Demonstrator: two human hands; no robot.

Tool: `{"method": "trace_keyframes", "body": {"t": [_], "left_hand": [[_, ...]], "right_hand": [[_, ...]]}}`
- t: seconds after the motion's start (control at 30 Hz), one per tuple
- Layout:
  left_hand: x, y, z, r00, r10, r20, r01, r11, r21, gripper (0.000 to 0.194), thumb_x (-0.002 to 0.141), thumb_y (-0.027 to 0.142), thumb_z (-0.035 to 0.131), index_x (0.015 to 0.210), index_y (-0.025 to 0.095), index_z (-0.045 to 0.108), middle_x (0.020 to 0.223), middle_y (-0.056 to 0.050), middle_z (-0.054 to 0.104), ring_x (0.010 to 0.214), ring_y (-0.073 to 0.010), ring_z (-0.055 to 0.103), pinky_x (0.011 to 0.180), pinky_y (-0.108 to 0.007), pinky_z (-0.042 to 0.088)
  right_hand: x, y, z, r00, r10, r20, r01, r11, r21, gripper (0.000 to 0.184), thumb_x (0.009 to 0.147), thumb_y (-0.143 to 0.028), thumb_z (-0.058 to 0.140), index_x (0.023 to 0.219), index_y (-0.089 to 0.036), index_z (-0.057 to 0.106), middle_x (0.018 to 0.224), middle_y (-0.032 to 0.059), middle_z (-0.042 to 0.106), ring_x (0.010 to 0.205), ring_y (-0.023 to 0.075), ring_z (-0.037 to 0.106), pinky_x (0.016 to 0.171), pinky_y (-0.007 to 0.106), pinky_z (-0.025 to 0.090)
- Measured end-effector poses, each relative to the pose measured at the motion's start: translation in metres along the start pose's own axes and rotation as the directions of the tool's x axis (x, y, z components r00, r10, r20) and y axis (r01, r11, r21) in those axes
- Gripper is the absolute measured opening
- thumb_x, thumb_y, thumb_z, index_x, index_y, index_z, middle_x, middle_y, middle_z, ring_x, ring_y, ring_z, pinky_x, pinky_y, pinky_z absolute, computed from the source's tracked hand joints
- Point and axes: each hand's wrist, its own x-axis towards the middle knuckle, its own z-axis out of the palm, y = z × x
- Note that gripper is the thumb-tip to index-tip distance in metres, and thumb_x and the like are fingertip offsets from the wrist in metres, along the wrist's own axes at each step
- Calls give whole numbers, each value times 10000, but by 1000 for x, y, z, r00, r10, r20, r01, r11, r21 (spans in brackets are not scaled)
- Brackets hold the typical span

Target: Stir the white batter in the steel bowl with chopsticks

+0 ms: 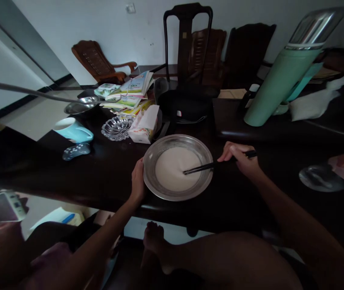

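Observation:
A round metal bowl point(207, 179) stands near the table's front edge, holding a pale, milky batter-like mixture point(172, 165). My left hand point(138, 179) steadies the bowl by its left side, with the fingers partly hidden behind the rim. To the right of the bowl, my right hand point(240, 158) is closed around a pair of black chopsticks point(203, 167). Their tips dip into the mixture, right of its middle, and the surface there is slightly swirled.
Behind the bowl are a tissue box point(143, 129), a glass dish point(117, 128) and stacked booklets point(131, 92). A blue mug point(71, 129) and game controller point(76, 151) lie left. A green thermos point(283, 86) stands back right. Another person's hand point(7, 233) holds a handheld device point(5, 206).

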Motion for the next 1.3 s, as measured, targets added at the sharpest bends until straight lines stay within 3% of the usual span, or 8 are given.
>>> {"method": "trace_keyframes", "body": {"t": [0.13,0.3,0.5,0.67,0.83,1.03,1.2,1.3], "left_hand": [[0,0,0,1000,-4,-11,4,1000,4,473,924,480,388,1138,159,661,1186,-76,685,1137,-239,588,1020,-343,428],[1,1,-1,999,34,2,-34,997,64,464,932,457,373,1136,153,659,1160,-83,693,1105,-239,596,995,-345,444],[1,-2,-1,1000,22,-10,-21,997,78,457,927,454,375,1144,168,657,1165,-71,693,1101,-236,594,998,-346,438],[1,-4,0,1000,8,-9,-8,999,44,480,919,485,383,1148,160,652,1147,-73,694,1093,-236,597,992,-349,439],[2,-4,-1,1000,-3,-16,5,997,76,471,915,486,377,1127,171,657,1120,-63,701,1072,-228,598,980,-343,442],[2,-3,-2,1000,-19,-7,19,997,73,468,922,500,377,1136,197,662,1149,-54,692,1107,-234,587,1007,-352,420],[1,1,-1,1000,13,0,-13,999,51,434,916,457,388,1120,184,658,1168,-64,691,1114,-232,589,1011,-343,427],[1,1,-1,1000,13,5,-14,998,57,434,917,454,393,1130,175,648,1168,-68,688,1114,-230,587,1007,-341,433]], "right_hand": [[0,-2,5,989,-4,150,21,994,-112,228,920,-337,610,758,-263,752,764,26,750,732,196,629,672,351,493],[1,-1,0,1000,-13,-16,12,998,-57,375,959,-369,547,638,-244,696,683,24,726,663,182,626,664,350,483],[0,-3,4,991,16,133,0,993,-117,222,912,-364,622,771,-255,755,768,34,745,737,198,640,675,357,499],[0,-4,2,1000,8,-7,-8,1000,-28,400,965,-371,537,618,-240,685,668,23,713,663,179,637,663,352,489],[-1,-5,7,986,36,160,-20,994,-104,207,915,-353,622,796,-261,765,796,36,744,768,204,646,698,363,499],[0,-2,0,999,31,-34,-32,999,-42,392,967,-370,533,631,-243,689,667,22,717,652,177,601,666,351,479],[-1,-3,5,985,44,165,-29,995,-92,253,928,-364,596,760,-257,752,770,29,741,753,196,625,694,358,492],[0,-2,5,999,35,38,-29,987,-158,238,911,-377,618,757,-260,756,767,29,743,759,199,613,701,359,482]]}}
